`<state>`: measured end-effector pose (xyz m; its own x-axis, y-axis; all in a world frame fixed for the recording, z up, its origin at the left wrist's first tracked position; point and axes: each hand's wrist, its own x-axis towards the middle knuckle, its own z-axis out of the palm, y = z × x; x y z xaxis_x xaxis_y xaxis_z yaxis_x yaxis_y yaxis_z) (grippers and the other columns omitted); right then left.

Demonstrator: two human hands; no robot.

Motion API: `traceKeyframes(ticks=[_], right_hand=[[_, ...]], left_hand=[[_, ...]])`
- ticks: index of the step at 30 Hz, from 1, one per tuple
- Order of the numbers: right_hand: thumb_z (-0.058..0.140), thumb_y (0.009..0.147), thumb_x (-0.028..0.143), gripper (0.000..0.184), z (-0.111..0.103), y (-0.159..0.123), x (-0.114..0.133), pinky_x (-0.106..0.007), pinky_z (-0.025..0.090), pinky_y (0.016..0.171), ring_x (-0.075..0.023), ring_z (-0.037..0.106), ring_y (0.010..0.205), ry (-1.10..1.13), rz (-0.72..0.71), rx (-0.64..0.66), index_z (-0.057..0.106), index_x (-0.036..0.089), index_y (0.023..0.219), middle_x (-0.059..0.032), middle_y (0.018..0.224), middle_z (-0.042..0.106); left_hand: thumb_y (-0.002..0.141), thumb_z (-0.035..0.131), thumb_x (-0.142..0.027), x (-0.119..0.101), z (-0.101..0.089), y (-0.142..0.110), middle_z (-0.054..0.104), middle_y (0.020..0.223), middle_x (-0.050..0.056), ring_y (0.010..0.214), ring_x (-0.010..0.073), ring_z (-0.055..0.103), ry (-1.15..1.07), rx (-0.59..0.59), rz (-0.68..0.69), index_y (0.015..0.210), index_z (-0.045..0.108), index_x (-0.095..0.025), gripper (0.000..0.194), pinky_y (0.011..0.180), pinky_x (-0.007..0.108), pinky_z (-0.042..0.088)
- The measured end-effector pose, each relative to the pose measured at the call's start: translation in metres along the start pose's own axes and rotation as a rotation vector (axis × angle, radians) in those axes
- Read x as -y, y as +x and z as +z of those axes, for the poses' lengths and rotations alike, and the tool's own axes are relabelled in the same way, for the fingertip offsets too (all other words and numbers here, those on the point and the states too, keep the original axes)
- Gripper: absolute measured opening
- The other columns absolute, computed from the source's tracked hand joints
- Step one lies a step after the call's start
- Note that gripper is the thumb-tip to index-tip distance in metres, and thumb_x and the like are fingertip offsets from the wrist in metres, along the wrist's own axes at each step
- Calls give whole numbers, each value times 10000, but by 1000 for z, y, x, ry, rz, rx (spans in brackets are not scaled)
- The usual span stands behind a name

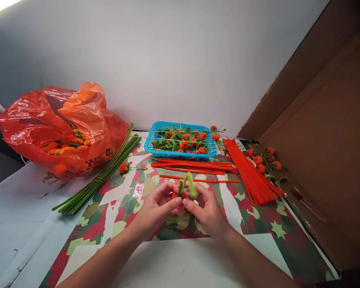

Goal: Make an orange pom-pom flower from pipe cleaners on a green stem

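My left hand (157,206) and my right hand (205,210) meet over the middle of the table, fingers pinched together on a small orange pipe-cleaner ball with a green pipe-cleaner stem (186,186) sticking up between them. The orange part is mostly hidden by my fingertips. Both hands hover just above a red, green and white patterned sheet (252,218).
A blue basket (156,136) of finished orange-and-green pieces stands behind my hands. Loose orange pipe cleaners (252,174) lie right and behind, green ones (102,176) left. An orange plastic bag (63,124) sits far left; cardboard (324,132) walls the right side.
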<state>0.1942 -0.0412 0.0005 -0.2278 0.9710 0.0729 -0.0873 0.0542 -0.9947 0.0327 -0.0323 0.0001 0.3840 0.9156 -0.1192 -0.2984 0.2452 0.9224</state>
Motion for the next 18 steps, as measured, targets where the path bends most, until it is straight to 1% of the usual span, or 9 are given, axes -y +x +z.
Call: traceKeyframes(ticks=[2,4,6,8,12,18], right_hand=[[620,841,337,275,-3,1,1,-246,489,614,-123,542,659,17,-18,3,643,238,1096,18,707,555],[624,845,347,205,-4,2,2,-245,497,610,-127,551,664,-26,-41,-16,669,232,1009,11,704,577],[643,836,345,144,-5,4,3,-253,509,627,-139,573,704,-78,-66,-38,675,216,893,-8,746,619],[651,831,344,138,-5,5,3,-263,518,656,-146,593,735,-91,-82,-53,657,206,823,-17,789,642],[667,815,351,159,-4,6,0,-263,512,677,-141,599,730,-63,-82,-93,627,200,785,-8,782,627],[667,812,320,145,-2,5,-3,-244,493,654,-129,588,693,-62,-28,-177,619,191,765,1,729,619]], left_hand=[[766,724,-334,-2,0,0,612,876,16,715,136,615,28,5,-13,901,589,-198,233,618,252,549],[759,727,-343,-4,1,-1,618,864,20,702,139,615,73,9,-30,866,606,-190,223,611,257,554],[748,736,-346,-5,1,-1,619,823,20,689,140,613,105,19,-44,827,613,-181,220,599,252,550],[751,735,-345,-5,2,-2,622,804,22,693,142,618,105,43,-51,824,618,-175,219,602,247,546],[781,718,-327,-3,2,-2,615,828,17,702,130,624,62,89,-31,844,614,-176,193,638,250,545],[786,718,-299,-3,1,-2,574,796,5,727,135,618,70,122,-35,786,590,-172,180,693,270,550]])
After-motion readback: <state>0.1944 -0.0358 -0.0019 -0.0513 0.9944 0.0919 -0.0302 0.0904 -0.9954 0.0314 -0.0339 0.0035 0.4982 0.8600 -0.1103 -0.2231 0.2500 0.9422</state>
